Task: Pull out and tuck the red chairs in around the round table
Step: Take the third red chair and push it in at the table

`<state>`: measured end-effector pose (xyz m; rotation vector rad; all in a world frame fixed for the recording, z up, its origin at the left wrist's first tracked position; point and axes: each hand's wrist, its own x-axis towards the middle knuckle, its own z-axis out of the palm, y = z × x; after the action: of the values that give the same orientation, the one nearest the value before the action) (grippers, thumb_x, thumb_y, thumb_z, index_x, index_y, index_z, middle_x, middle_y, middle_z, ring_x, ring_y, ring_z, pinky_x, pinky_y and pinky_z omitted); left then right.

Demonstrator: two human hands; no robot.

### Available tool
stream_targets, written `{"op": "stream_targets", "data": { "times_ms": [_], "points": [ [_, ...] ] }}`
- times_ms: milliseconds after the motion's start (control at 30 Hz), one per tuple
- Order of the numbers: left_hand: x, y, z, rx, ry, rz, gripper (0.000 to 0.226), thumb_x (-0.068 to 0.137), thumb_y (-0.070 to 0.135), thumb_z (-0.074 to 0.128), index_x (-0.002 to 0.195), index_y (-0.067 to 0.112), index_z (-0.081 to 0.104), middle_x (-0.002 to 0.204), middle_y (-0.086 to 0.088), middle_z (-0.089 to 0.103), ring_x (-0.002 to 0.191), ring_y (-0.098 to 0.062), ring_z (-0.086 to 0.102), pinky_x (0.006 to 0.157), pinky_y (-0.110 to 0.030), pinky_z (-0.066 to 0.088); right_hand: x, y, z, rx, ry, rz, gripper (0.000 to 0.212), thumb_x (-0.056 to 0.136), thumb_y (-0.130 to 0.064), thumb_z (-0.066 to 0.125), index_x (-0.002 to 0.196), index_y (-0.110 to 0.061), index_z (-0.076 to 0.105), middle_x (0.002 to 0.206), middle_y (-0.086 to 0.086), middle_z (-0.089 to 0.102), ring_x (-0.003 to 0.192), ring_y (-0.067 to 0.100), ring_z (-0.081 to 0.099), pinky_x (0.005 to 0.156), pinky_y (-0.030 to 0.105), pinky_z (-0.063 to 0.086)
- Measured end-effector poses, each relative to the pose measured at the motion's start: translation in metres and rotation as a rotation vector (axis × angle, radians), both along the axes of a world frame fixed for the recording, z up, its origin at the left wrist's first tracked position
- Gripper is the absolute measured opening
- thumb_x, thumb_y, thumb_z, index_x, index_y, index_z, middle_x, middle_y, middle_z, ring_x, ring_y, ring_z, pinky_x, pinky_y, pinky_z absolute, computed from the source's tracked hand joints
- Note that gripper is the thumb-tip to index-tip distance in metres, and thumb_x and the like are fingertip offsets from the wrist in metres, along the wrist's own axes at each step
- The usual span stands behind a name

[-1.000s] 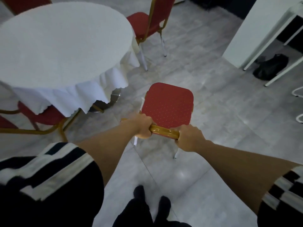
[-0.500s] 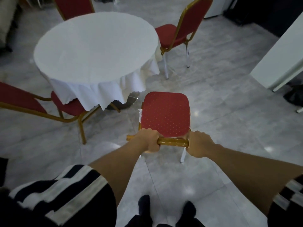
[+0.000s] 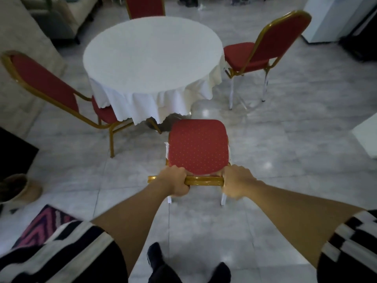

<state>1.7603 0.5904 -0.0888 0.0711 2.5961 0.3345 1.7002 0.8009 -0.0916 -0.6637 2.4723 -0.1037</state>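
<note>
Red chair, gripped by both hands, now nearer the round table

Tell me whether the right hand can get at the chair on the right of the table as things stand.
Probably not. The right hand is closed on the near chair's top rail, and the right chair stands well beyond it across open floor. Nothing blocks the way, but the person would likely have to let go and step over.

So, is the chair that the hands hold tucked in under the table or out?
Out: the held chair's seat lies wholly clear of the tablecloth, on open floor.
</note>
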Motion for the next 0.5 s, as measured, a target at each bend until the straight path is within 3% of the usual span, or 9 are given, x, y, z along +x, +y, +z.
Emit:
{"op": "stream_targets", "data": {
  "times_ms": [100,233,433,500],
  "points": [
    [0.003,0.028,-0.003,0.01,0.008,0.065,0.029,0.089,0.027,0.058,0.115,0.031,0.07,0.095,-0.003,0.068,0.094,-0.026,0.067,0.083,-0.034,0.052,-0.012,0.024,0.0,0.005,-0.013,0.062,0.063,0.091,-0.016,0.054,0.136,-0.06,0.058,0.092,-0.005,0.068,0.085,0.023,0.065,0.076,0.034,0.054],
    [0.003,0.055,-0.007,0.018,0.03,0.149,0.026,0.09,0.028,0.058,0.114,0.027,0.07,0.096,-0.005,0.068,0.093,-0.026,0.067,0.085,-0.036,0.055,-0.033,0.044,0.0,-0.002,-0.022,0.133,0.063,0.092,-0.013,0.052,0.133,-0.061,0.06,0.08,-0.012,0.058,0.077,0.018,0.058,0.07,0.031,0.049],
    [-0.02,0.077,-0.012,0.067,0.047,0.187,0.03,0.091,0.026,0.056,0.116,0.032,0.07,0.093,0.003,0.068,0.088,-0.022,0.067,0.081,-0.033,0.055,-0.07,0.063,-0.003,0.021,-0.007,0.187,0.06,0.092,-0.018,0.054,0.133,-0.061,0.06,0.1,-0.004,0.072,0.088,0.023,0.067,0.077,0.035,0.057],
    [-0.035,0.081,-0.013,0.088,0.031,0.207,0.031,0.089,0.024,0.055,0.114,0.033,0.071,0.094,0.003,0.071,0.085,-0.02,0.066,0.076,-0.031,0.053,-0.087,0.066,-0.004,0.017,-0.006,0.199,0.059,0.092,-0.018,0.054,0.13,-0.062,0.06,0.1,-0.004,0.072,0.087,0.023,0.067,0.07,0.032,0.053]
  ]
}}
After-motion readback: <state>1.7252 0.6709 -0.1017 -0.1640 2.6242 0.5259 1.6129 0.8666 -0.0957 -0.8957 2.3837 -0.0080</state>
